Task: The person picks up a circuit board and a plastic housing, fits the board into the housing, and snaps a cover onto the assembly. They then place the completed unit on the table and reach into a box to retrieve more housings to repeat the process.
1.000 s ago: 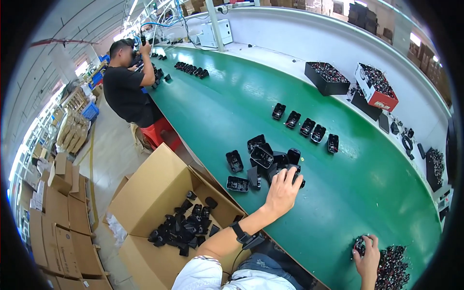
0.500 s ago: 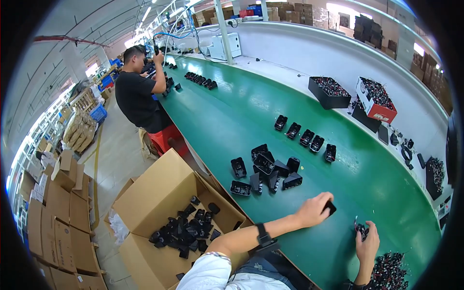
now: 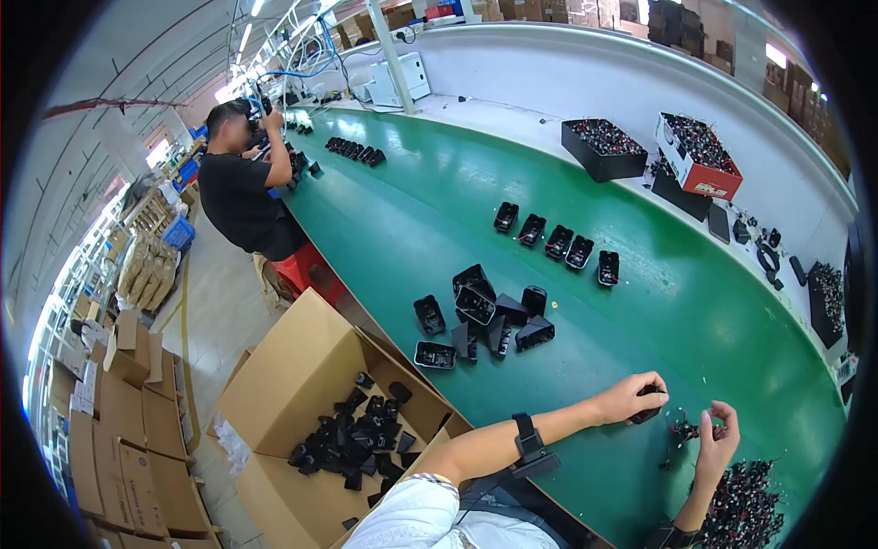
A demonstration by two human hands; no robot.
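My left hand (image 3: 631, 399) is closed around a black plastic housing (image 3: 647, 414) just above the green table, and my fingers cover much of it. To its right, my right hand (image 3: 719, 437) pinches a small bunch of wired parts (image 3: 681, 428) with thin red and black leads. Below that hand lies a big heap of similar wired parts (image 3: 745, 503). Farther left on the table is a loose cluster of black housings (image 3: 477, 302), some tipped on their sides. Beyond it stands a slanting row of open black housings (image 3: 559, 242) with red wires inside.
An open cardboard box (image 3: 283, 366) holding black plastic pieces stands against the table's near edge. Trays of wired parts (image 3: 604, 149) sit on the far ledge. A co-worker in a black shirt (image 3: 240, 197) is at the table's far left. Stacked cartons (image 3: 128, 430) line the left.
My left hand has shifted right with the housing, closer to my right hand. The right hand has risen slightly and turned, its fingers lifting. The whole view has shifted a little.
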